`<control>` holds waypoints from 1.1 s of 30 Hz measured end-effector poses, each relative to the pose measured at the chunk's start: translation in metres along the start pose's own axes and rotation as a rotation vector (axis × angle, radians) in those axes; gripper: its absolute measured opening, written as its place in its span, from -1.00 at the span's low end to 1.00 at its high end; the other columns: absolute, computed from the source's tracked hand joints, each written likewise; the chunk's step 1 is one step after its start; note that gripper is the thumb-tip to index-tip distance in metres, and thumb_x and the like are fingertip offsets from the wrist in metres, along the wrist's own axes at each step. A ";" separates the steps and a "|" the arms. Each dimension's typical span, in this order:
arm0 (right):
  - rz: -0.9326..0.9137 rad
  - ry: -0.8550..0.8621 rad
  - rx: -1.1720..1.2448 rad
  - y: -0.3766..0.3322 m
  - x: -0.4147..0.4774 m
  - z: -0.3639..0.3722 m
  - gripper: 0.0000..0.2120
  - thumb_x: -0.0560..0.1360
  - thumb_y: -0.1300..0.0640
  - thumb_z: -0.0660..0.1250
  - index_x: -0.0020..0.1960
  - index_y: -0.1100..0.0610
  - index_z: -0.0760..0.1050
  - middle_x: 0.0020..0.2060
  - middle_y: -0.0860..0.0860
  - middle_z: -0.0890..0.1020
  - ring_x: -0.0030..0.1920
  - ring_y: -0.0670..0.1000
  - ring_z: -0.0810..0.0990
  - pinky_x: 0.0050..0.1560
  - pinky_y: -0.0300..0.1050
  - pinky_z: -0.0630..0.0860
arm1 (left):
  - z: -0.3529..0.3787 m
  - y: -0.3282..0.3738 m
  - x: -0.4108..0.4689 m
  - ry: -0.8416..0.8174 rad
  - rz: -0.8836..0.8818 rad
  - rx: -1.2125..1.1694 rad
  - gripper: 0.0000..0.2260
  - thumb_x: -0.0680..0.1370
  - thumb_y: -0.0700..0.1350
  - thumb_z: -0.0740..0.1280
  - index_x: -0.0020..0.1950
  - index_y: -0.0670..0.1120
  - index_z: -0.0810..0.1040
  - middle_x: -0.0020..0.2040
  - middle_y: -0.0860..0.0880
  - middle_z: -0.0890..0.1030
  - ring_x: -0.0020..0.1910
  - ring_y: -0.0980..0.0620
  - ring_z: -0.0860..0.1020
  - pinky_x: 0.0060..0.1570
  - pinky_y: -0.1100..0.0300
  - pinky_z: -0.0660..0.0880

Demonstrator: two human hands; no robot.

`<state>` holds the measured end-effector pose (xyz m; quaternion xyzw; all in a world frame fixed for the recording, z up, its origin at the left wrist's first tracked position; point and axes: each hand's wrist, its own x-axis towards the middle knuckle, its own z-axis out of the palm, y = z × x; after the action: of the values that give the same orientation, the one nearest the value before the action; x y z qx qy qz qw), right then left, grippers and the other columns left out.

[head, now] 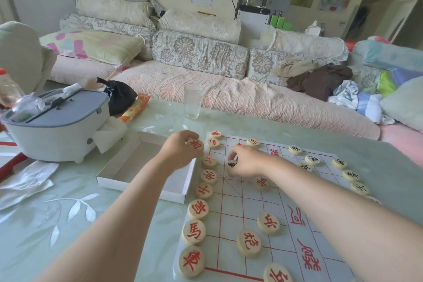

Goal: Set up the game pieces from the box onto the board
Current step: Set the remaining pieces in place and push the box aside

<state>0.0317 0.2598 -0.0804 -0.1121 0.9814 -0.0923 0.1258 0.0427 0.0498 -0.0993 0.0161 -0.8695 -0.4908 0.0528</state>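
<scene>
Soft, even daylight; faint shadows; glare on the table (160,121); edges bowed, slightly soft.

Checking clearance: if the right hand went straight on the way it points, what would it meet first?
Probably the red piece in the board's edge row, just ahead of the right hand; depth is unclear.

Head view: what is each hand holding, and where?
Left hand grips a red-lettered piece by its edge; right hand pinches a black-lettered piece by its edge.
</scene>
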 end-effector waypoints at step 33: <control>0.128 0.332 0.413 -0.020 0.056 0.018 -0.48 0.37 -0.07 0.52 0.23 0.07 0.44 0.09 -0.03 0.51 0.13 0.01 0.51 -0.04 -0.16 0.36 | 0.032 -0.006 0.010 -0.225 0.339 0.794 -0.60 0.55 -0.18 0.13 0.32 0.12 0.51 0.30 0.07 0.50 0.27 -0.02 0.34 0.28 0.11 0.27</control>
<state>-0.0126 0.2247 -0.1064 -0.0052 0.9541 -0.2993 -0.0109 0.0295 0.0734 -0.1207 -0.1609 -0.9813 -0.1021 0.0274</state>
